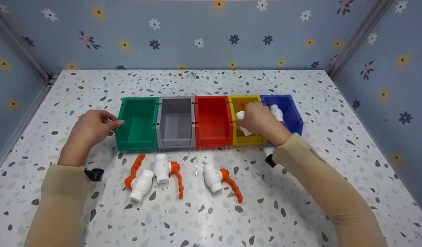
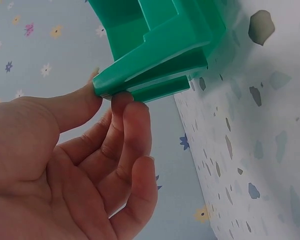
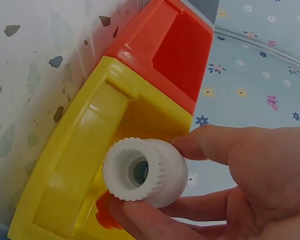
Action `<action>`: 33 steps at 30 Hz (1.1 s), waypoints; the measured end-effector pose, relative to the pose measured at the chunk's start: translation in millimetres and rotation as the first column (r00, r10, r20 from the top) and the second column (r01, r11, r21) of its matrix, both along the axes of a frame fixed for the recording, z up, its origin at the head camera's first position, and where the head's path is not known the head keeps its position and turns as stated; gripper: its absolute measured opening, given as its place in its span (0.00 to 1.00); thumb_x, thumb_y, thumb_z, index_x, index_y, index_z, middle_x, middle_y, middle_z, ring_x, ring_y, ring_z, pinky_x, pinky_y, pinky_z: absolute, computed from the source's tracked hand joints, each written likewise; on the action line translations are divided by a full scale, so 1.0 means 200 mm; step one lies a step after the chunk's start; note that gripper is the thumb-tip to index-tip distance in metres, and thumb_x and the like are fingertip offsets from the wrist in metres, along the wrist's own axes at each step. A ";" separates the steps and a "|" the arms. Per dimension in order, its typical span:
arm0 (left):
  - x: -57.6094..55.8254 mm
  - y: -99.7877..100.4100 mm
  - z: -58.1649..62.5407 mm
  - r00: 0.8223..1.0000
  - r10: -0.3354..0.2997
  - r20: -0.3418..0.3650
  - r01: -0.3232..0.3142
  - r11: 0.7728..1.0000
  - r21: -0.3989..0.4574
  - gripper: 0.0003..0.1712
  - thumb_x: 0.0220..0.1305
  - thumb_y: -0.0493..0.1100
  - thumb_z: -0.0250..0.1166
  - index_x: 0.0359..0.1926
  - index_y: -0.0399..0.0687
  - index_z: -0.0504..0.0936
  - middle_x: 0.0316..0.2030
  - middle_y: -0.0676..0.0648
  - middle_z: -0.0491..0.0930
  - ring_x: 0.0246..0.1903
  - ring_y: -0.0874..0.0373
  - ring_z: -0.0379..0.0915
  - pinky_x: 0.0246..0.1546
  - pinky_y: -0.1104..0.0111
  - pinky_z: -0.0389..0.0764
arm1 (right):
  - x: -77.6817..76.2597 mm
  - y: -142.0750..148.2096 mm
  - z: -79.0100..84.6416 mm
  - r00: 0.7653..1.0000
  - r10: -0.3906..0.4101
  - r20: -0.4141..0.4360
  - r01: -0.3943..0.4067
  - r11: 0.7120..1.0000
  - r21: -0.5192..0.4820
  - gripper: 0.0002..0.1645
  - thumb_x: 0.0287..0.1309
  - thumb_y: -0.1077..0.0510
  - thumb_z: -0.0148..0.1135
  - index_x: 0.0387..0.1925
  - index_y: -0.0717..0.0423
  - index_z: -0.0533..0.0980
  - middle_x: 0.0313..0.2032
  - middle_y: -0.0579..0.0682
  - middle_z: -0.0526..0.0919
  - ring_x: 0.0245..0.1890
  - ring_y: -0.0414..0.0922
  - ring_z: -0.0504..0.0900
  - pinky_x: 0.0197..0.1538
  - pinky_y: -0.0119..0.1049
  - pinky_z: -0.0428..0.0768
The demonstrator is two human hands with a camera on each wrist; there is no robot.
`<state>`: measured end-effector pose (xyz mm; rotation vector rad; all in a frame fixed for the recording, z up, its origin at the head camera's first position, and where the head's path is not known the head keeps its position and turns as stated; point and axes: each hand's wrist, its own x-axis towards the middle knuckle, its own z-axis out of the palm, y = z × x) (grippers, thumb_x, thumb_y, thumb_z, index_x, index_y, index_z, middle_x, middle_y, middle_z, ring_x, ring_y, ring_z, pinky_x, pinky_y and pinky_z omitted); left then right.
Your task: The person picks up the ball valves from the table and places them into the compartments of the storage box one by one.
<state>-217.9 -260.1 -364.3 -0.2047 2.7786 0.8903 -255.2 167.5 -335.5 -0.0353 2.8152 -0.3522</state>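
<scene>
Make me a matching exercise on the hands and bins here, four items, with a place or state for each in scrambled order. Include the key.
Column 1
1. Left hand
2. Red bin
3. Right hand
4. Blue bin

Column 2
A. Between the grey bin and the yellow bin
B. Holds a white valve at the yellow bin
C. Has a white piece inside
D. Pinches the edge of the green bin

Right pairs: 1-D, 2-A, 3-B, 4-C
</scene>
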 end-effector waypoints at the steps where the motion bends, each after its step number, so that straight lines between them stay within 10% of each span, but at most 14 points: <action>1: 0.00 0.00 0.00 1.000 0.000 0.000 0.000 1.000 0.000 0.33 0.74 0.57 0.57 0.61 0.31 0.72 0.49 0.31 0.78 0.46 0.39 0.77 0.44 0.48 0.76 | 0.00 0.00 0.00 1.000 0.000 0.001 0.000 1.000 -0.001 0.20 0.64 0.46 0.63 0.36 0.62 0.79 0.44 0.57 0.74 0.33 0.52 0.77 0.34 0.38 0.75; 12: 0.01 0.00 0.01 1.000 0.003 0.007 -0.003 1.000 0.003 0.32 0.74 0.56 0.57 0.61 0.31 0.72 0.49 0.31 0.77 0.47 0.39 0.76 0.44 0.49 0.76 | -0.07 0.01 -0.04 0.996 -0.013 0.094 0.013 1.000 0.006 0.19 0.68 0.46 0.58 0.34 0.60 0.79 0.27 0.53 0.73 0.27 0.49 0.77 0.31 0.36 0.72; 33: 0.01 0.00 0.01 1.000 -0.003 0.003 0.003 1.000 0.008 0.32 0.74 0.57 0.57 0.61 0.32 0.72 0.50 0.32 0.78 0.47 0.39 0.77 0.43 0.49 0.76 | -0.09 0.00 -0.01 0.983 0.012 0.184 -0.013 1.000 0.003 0.13 0.63 0.54 0.62 0.30 0.59 0.83 0.32 0.55 0.86 0.35 0.51 0.83 0.38 0.40 0.79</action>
